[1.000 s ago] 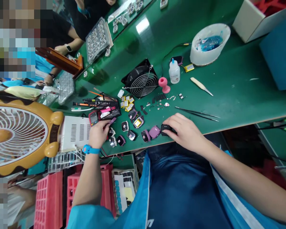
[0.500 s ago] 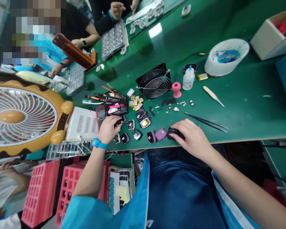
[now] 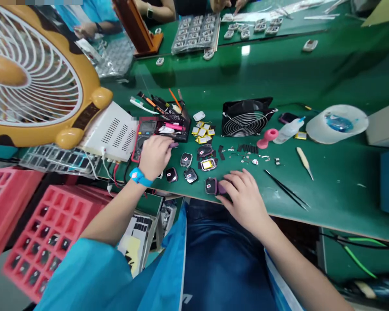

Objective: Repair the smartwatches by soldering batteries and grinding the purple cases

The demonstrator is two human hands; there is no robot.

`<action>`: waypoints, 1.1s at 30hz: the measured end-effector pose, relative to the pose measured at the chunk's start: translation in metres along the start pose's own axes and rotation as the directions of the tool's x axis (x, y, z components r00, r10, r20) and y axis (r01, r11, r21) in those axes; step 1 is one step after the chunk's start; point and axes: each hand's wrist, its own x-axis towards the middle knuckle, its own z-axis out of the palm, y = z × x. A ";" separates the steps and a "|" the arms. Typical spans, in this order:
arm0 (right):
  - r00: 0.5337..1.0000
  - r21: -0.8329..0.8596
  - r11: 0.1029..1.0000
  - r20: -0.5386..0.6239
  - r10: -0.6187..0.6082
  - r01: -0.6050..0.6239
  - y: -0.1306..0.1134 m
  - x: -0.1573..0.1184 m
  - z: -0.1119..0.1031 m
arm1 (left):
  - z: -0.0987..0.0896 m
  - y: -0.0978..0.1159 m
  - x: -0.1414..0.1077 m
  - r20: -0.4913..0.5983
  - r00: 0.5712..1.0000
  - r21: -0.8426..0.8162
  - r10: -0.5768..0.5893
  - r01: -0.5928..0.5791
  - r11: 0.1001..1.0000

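My left hand (image 3: 155, 157), with a blue wristband, is closed near the multimeter. A bit of a purple watch case (image 3: 174, 145) shows at its fingertips; the rest is hidden. By the table's front edge, my right hand (image 3: 246, 201) has its fingers curled over a purple watch cover (image 3: 223, 187), partly covered by them. Touching that cover on its left is a purple-framed watch (image 3: 210, 185). Between my hands lie a dark watch case (image 3: 190, 175), a silver-rimmed one (image 3: 186, 160), a purple-rimmed one (image 3: 171, 174) and an opened case with a yellow battery (image 3: 208, 164).
Several yellow batteries (image 3: 202, 132) lie before a black fan (image 3: 246, 119). Rightward are black tweezers (image 3: 285, 190), a pointed tool (image 3: 304, 162), a bottle (image 3: 288, 131) and a white tub (image 3: 337, 125). A tool holder (image 3: 181, 125) and multimeter (image 3: 144, 136) stand left. Co-workers sit opposite.
The view has swung. My right hand has shifted left from a black piece onto the purple cover. My left hand has raised a purple piece from among the watches toward the multimeter.
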 end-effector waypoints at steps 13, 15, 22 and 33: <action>0.973 -0.039 0.972 0.025 -0.231 0.232 0.032 0.014 -0.014 | 0.005 0.098 -0.092 0.124 0.987 -0.623 -0.103 0.159 0.766; 0.983 -0.039 0.982 -0.014 -0.183 0.183 0.036 0.017 -0.013 | 0.011 0.103 -0.092 0.071 0.995 -0.529 -0.067 0.094 0.843; 0.998 -0.148 0.987 -0.011 -0.061 0.059 0.044 0.019 -0.009 | 0.019 0.102 -0.083 -0.067 0.993 -0.269 0.094 -0.109 0.957; 0.986 0.124 0.981 -0.059 0.157 -0.149 0.021 0.024 -0.006 | 0.021 0.081 -0.083 -0.137 0.979 -0.216 0.149 -0.177 0.960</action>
